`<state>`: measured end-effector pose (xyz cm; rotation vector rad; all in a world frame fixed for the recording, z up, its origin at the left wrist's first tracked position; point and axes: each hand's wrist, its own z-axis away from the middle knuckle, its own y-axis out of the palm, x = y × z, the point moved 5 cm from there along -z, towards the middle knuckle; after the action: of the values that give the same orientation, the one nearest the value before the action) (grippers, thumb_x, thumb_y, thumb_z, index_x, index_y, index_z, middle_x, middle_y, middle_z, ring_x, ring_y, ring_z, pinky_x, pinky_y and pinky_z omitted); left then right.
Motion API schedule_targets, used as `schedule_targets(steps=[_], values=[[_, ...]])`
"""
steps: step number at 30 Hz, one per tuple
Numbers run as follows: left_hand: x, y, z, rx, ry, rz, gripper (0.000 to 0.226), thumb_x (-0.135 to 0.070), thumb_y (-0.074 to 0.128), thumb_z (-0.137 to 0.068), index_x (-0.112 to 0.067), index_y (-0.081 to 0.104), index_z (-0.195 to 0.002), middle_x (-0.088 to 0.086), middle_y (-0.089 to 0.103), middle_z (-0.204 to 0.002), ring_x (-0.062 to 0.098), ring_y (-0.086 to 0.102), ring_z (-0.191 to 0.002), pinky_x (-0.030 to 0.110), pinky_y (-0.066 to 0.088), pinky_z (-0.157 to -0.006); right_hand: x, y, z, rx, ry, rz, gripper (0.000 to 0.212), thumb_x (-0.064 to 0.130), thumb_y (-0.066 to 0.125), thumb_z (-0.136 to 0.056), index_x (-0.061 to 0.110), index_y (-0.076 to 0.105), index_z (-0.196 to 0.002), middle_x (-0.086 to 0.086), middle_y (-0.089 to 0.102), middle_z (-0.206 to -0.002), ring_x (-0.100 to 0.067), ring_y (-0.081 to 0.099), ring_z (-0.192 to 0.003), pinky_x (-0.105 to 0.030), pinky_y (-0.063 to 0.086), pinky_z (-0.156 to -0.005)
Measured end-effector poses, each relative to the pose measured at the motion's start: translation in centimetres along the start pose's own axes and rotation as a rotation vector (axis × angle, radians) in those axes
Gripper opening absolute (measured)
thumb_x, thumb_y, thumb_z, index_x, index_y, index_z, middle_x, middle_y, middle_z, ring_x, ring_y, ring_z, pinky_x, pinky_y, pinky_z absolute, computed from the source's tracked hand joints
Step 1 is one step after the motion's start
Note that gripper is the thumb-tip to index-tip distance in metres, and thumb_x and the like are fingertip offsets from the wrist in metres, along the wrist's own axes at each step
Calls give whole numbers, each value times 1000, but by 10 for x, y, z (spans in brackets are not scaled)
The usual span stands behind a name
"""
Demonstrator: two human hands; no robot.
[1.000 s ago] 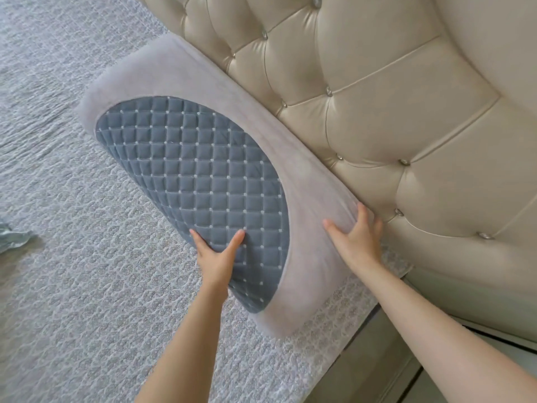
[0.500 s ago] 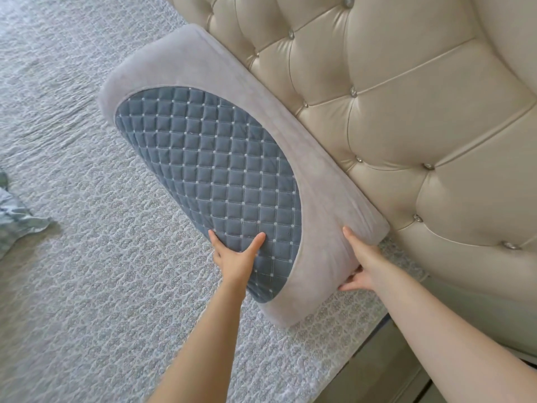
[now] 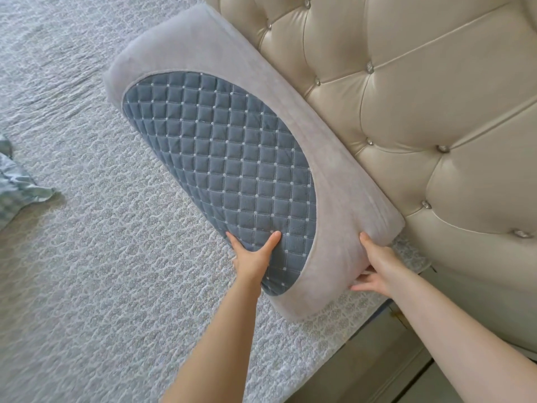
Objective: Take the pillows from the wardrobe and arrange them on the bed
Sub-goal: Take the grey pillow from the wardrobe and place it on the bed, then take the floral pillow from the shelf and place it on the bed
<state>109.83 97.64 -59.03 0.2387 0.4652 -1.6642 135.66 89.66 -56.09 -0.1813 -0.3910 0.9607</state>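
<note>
Both my hands grip one pillow point(image 3: 226, 158): left hand point(image 3: 252, 257) pinches its quilted blue panel, right hand point(image 3: 374, 269) clasps the grey end. Pillow stands on edge on the bedspread point(image 3: 87, 257), leaning against the tufted headboard point(image 3: 421, 112). Crumpled cloth point(image 3: 14, 187) lies well apart.

Two bare forearms enter from the bottom edge, no sleeves visible up to the frame border. Left hand point(image 3: 252, 258): bare, no ring, no watch or band at the wrist, thumb and index visible, the other fingers hidden from view. Right hand point(image 3: 377, 270): bare too, no jewellery seen, wrist plain; fingertips point(image 3: 359, 286) show short nails, polish not discernible. No gloves, no markings or tattoos on either arm. Nothing else of the person is in view.
</note>
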Motion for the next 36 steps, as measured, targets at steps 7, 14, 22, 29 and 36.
schedule_targets(steps=[7,14,22,29,36], values=[[-8,-8,29,131,118,-142,106,-30,68,-89,-25,-14,-156,7,22,-162,34,34,-142,53,34,-113,-5,-2,27,11,-201,95,57,33,57,-94,9,35,-141,-16,46,-142,-37,55,-117,-49,52,-90],[16,-30,112,167,189,-202,45,-15,54,-96,-12,49,-141,11,57,-137,26,62,-113,45,50,-99,-24,-2,98,65,-582,406,58,34,47,-98,11,26,-147,-9,46,-142,-27,48,-125,-49,42,-104],[72,-63,236,-30,266,36,20,-8,51,-95,-14,65,-108,-1,73,-99,8,71,-71,24,54,-69,-48,-18,204,298,-980,710,43,33,46,-99,15,45,-137,2,54,-125,-11,51,-108,-26,39,-88],[172,-95,317,-262,278,269,20,2,50,-94,-10,66,-95,10,72,-89,12,67,-66,11,46,-54,-106,-17,271,545,-1160,953,34,17,59,-92,14,55,-126,1,59,-123,-14,54,-112,-33,44,-96],[281,-136,385,-504,216,547,18,4,53,-92,-4,69,-95,10,74,-80,3,69,-63,14,50,-56,-199,21,327,832,-1348,1309,32,7,61,-90,6,58,-121,-3,67,-112,-19,61,-107,-31,45,-92]])
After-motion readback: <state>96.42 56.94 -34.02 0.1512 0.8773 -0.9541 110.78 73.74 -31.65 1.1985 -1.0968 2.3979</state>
